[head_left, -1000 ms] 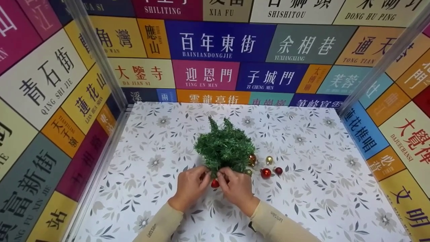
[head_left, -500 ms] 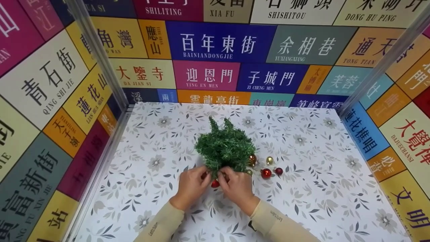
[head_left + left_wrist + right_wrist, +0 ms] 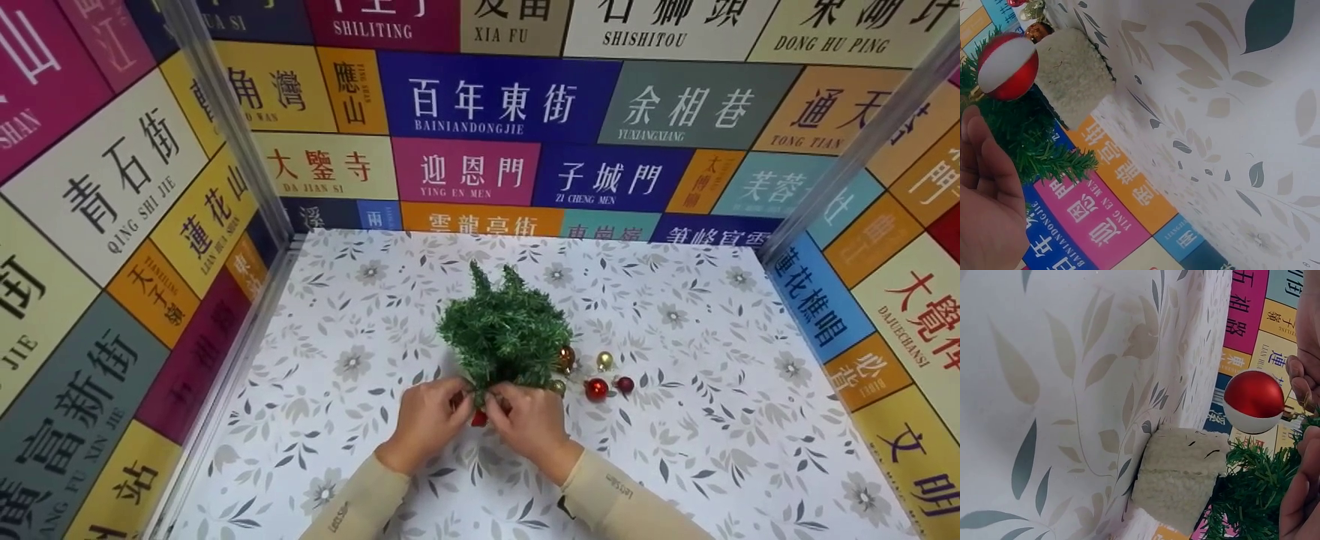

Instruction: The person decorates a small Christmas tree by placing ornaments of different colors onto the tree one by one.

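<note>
– what stands on your surface [image 3: 720, 420]?
– the green tree [image 3: 502, 330], around the middle; your left hand [image 3: 429, 416] and right hand [image 3: 531, 420] both pinch its near branch tip [image 3: 479, 397].
– and your red-and-white bauble [image 3: 1253, 396]?
– at your fingertips, near side. you seem to be fastening it; next, secure it before letting go.

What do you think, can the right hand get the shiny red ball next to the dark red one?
Probably yes: the right hand is close by, and nothing seems to block its way across the table to the shiny red ball. It would have to leave the green tree first, though.
</note>
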A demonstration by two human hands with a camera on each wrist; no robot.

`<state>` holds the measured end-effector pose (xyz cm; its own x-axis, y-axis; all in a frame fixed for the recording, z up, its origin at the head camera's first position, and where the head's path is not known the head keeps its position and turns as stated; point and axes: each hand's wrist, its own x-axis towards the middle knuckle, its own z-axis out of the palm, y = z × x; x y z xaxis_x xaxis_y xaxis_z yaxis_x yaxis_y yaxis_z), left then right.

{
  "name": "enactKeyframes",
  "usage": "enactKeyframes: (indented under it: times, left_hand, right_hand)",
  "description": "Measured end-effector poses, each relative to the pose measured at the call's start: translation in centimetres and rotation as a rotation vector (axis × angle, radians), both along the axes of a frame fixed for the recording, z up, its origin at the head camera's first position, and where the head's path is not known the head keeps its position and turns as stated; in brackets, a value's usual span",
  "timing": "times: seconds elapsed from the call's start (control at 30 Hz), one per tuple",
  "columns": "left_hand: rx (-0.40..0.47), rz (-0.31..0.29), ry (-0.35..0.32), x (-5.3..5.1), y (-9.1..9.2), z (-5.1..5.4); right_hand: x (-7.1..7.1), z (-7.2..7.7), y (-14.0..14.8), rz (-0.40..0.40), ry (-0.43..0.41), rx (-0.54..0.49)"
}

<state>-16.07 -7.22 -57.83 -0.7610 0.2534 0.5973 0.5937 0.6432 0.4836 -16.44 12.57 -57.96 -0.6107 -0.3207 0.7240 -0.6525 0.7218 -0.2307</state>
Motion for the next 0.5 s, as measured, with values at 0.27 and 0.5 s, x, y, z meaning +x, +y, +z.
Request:
enactKeyframes:
  times: [0.27, 0.5]
  left_hand:
    - [0.004, 0.005, 0.068, 0.0, -0.1, 0.1]
    - [0.006, 0.042, 0.211, 0.2, -0.4, 0.9]
  right_hand:
    - [0.2, 0.1, 0.3, 0.040, 0.027, -0.019]
    - [0.9, 0.4, 1.2, 0.089, 0.040, -0.019]
